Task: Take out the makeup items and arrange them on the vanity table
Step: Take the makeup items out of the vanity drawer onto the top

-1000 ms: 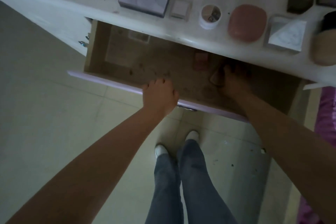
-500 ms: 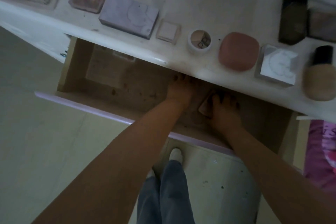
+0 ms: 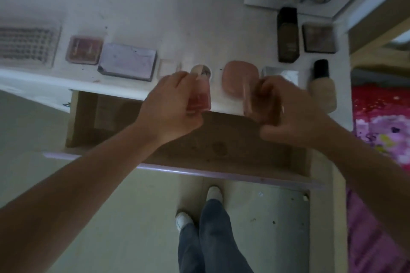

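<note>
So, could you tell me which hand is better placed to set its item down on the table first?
Probably the left hand: its pink case is already over the table edge, while the right hand is mostly above the drawer.

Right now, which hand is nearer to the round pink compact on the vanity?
Right. The right hand, holding a pinkish item, sits just beside the round pink compact; the left hand, holding a small pink case, is farther off on its other side.

A pale tiled floor [image 3: 66, 217] with a few dark specks spreads below the worktop. On it stand two legs in blue jeans [image 3: 208, 244] with white shoes [image 3: 214, 193], one shoe set ahead of the other. At the right edge lies a bright pink patterned fabric [image 3: 381, 131], red higher up and paler pink lower down.
</note>
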The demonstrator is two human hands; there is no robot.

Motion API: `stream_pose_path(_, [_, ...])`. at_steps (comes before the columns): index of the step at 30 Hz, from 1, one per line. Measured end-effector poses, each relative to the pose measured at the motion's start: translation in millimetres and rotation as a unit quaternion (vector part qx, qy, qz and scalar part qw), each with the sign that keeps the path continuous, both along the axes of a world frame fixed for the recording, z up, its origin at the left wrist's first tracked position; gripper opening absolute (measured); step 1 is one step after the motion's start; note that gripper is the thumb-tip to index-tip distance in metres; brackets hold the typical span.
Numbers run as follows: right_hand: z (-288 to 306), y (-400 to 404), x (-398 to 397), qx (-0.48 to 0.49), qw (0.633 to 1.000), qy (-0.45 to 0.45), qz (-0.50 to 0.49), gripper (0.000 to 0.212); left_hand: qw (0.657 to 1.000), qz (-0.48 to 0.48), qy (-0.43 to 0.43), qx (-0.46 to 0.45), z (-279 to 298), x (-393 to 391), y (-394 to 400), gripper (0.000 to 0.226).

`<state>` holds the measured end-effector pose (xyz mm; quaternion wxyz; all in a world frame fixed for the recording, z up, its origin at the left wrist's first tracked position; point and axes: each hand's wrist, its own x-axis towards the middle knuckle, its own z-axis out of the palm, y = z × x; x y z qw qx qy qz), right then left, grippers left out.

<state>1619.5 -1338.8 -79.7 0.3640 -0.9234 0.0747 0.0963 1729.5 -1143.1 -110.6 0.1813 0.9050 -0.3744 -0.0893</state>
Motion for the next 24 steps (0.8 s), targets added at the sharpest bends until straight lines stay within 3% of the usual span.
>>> stream_pose_path(3, [0.6, -35.5, 48.5, -0.103, 0.993, -0.039, -0.049, 0.048, 1.0, 0.008, 0.011, 0.019, 11.9, 22.4, -50.2, 0.061])
stream_pose_path(8, [-21.5, -73.0, 120.7, -0.237, 0.971, -0.008, -0.011, 0.049, 0.996, 0.037, 0.035, 0.076, 0.4, 66.8, -116.8, 0.051])
stream_pose_path(14, [-53.4, -85.7, 152.1, -0.257, 0.966, -0.002, 0.023, 0.04, 0.988, 0.018, 0.039, 0.148, -18.1, 104.3, -142.5, 0.05])
stream_pose_path(17, [-61.8, -88.2, 150.2, -0.25, 0.968, 0.008, 0.027, 0.045, 0.989, 0.03, 0.04, 0.136, -28.7, 111.1, -144.4, 0.047])
stream_pose_path(21, [-66.0, -80.9, 140.7, -0.263, 0.965, 0.014, 0.012, 0.033, 0.988, 0.026, 0.051, 0.141, -35.7, 108.9, -135.0, 0.065])
stream_pose_path(24, [-67.4, -72.6, 135.2, -0.305, 0.951, 0.03, 0.026, 0.028, 0.992, 0.016, 0.043, 0.115, -30.3, 103.3, -119.7, 0.064])
